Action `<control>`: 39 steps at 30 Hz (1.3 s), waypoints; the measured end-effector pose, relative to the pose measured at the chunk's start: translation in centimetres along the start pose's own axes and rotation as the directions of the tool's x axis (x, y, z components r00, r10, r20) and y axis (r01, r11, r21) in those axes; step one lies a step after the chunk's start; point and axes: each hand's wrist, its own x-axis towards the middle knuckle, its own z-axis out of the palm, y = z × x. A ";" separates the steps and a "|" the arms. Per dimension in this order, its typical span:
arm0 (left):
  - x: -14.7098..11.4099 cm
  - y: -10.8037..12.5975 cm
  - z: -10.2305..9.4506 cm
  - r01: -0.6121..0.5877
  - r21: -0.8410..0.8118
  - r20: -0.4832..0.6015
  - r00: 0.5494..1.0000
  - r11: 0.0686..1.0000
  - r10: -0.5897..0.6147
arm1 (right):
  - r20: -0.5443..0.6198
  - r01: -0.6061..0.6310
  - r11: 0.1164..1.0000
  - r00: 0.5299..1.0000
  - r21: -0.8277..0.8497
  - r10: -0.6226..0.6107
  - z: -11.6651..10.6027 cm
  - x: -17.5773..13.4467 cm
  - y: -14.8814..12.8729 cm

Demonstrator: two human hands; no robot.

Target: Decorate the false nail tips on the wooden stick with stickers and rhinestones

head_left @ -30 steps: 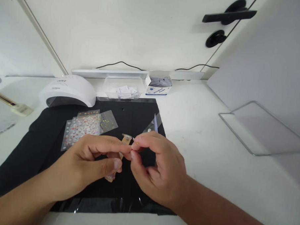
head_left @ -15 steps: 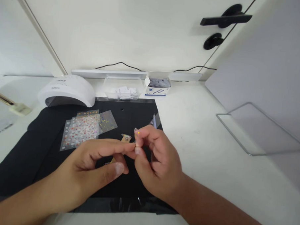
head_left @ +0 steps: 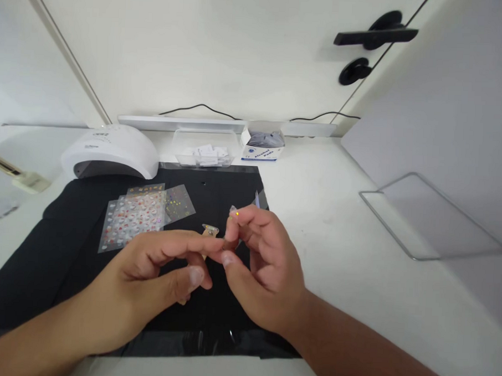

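My left hand reaches over the black mat with its fingers stretched out and thumb apart, gripping nothing. Curled around its fingertip is my right hand, with the thumb below and a bent finger above. A small yellow dot shows on the raised right index finger, beside a clear nail-like tip. Just behind the left fingers is a beige piece with a shiny decorated clear tip, partly hidden by the hand. What lies between the meeting fingertips is too small to make out.
Overlapping sticker sheets lie on the black mat, with pale tweezers at its right edge. Behind stand a white nail lamp, a clear tray of white packets and an alcohol pads box. A wire frame is at right.
My right index finger has risen slightly, and the right thumb and bent finger have parted a little at the left fingertip. My left hand has barely moved.
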 end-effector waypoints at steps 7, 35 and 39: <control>-0.1 0.1 0.1 -0.045 0.059 -0.003 0.999 0.997 0.045 | -0.016 0.109 0.978 0.993 -0.175 -0.113 -0.1 -0.2 -0.1; 0.1 0.2 0.9 -0.176 0.424 -0.102 0.965 0.888 0.240 | -0.026 -0.167 0.982 0.985 0.083 0.169 0.2 0.3 0.1; 0.4 0.2 0.4 -0.105 0.371 -0.190 0.964 0.923 0.187 | 0.029 -0.291 0.937 0.956 0.195 0.291 0.0 0.8 0.3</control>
